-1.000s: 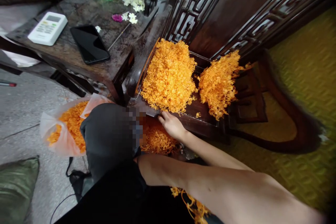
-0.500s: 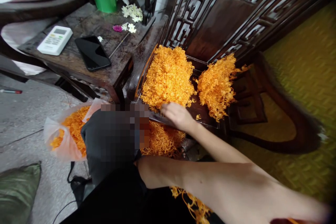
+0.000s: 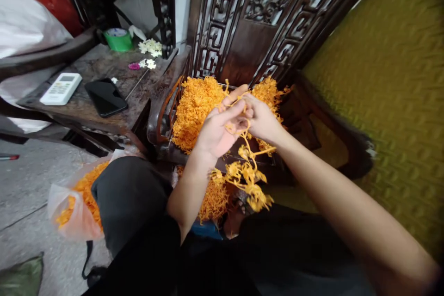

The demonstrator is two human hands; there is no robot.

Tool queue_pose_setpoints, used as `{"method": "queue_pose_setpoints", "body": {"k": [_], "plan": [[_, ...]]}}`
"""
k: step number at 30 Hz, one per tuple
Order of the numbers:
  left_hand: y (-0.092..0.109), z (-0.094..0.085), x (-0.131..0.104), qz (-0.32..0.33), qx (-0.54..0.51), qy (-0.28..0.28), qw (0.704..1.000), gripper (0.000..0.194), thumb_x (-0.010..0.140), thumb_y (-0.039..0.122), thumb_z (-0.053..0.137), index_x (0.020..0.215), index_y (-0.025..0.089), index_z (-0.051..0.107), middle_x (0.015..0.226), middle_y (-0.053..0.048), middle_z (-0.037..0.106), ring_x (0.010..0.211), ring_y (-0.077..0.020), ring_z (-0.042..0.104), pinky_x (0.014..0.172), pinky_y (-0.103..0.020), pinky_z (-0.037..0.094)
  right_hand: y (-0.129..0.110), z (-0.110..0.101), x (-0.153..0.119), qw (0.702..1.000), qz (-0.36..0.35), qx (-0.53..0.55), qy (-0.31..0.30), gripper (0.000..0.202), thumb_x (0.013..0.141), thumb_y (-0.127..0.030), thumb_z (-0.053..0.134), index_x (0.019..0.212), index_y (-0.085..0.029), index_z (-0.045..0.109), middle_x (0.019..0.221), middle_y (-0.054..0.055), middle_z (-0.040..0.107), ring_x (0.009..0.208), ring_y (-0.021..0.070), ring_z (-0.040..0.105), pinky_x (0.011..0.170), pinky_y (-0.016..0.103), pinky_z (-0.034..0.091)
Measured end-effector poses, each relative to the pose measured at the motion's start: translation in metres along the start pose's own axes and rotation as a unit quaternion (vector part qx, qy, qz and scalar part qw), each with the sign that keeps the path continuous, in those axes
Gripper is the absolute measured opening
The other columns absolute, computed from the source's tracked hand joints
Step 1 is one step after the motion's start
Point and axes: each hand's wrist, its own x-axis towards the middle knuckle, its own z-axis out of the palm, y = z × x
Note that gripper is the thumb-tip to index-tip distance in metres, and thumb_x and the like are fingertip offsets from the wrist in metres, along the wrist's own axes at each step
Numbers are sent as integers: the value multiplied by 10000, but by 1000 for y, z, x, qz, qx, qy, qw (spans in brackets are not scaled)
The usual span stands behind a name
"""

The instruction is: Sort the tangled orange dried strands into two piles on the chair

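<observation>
Both hands meet in front of the seat of a dark wooden chair. An orange plastic flower sprig [image 3: 250, 173], with branching stems and frilly heads, hangs below them. My left hand [image 3: 220, 132] is palm up, thumb and fingers closing around the thin stem. Across from it, my right hand [image 3: 262, 118] pinches the top of the same sprig, its fingertips partly hidden. Behind the hands, a large heap of orange sprigs [image 3: 196, 111] rests on the seat, and a smaller orange heap [image 3: 268, 90] lies to the right. Below, between the knees, is another mass of orange sprigs [image 3: 213, 201].
On the wooden side table [image 3: 74, 113] lie a black phone [image 3: 106, 96], a white remote control [image 3: 61, 89], green tape [image 3: 118, 40] and small white flowers [image 3: 150, 47]. A clear bag [image 3: 78, 208] of orange pieces stands on the floor. The carved chair back [image 3: 239, 51] rises behind.
My left arm has come up from low on the right, and my right hand has lifted off the large heap's front edge. Both hands now meet on a sprig. The view has shifted.
</observation>
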Motion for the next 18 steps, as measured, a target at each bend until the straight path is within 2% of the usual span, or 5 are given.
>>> {"method": "queue_pose_setpoints", "body": {"k": [5, 7, 10, 13, 18], "plan": [[4, -8, 17, 35, 75, 84, 993, 375, 960, 178, 599, 1325, 247, 655, 977, -34, 723, 834, -113, 676, 773, -245, 513, -27, -35, -17, 970, 136, 197, 36, 542, 963, -631, 536, 1183, -176, 730, 1227, 144, 723, 1151, 268, 685, 1078, 509, 515], [1, -9, 22, 61, 119, 114, 984, 356, 967, 196, 594, 1315, 245, 656, 1025, -45, 719, 910, -133, 683, 807, -265, 519, -40, -42, -32, 937, 181, 299, -19, 634, 959, -694, 508, 1264, -173, 699, 1128, 138, 748, 983, 229, 731, 935, 450, 594], [-6, -8, 26, 95, 176, 134, 971, 337, 985, 202, 560, 1309, 226, 650, 1065, -58, 709, 998, -156, 686, 826, -276, 534, -54, -48, -61, 918, 203, 323, -110, 769, 805, -579, 796, 1428, -174, 598, 943, 72, 765, 790, 179, 724, 791, 367, 614], [-15, -4, 23, 103, 231, 98, 962, 366, 1005, 295, 577, 1364, 227, 600, 1142, -75, 700, 1103, -205, 695, 873, -345, 562, -57, -53, -82, 909, 247, 328, -76, 710, 679, -430, 922, 1287, -149, 686, 773, 12, 736, 668, 146, 697, 716, 320, 607], [-25, -1, 9, 62, 329, -10, 942, 681, 912, 529, 715, 1507, 319, 457, 1299, -104, 679, 1244, -274, 669, 966, -446, 564, -48, -65, -92, 840, 283, 462, 36, 360, 668, -379, 933, 906, -172, 759, 710, 18, 721, 628, 140, 704, 678, 312, 637]]}}
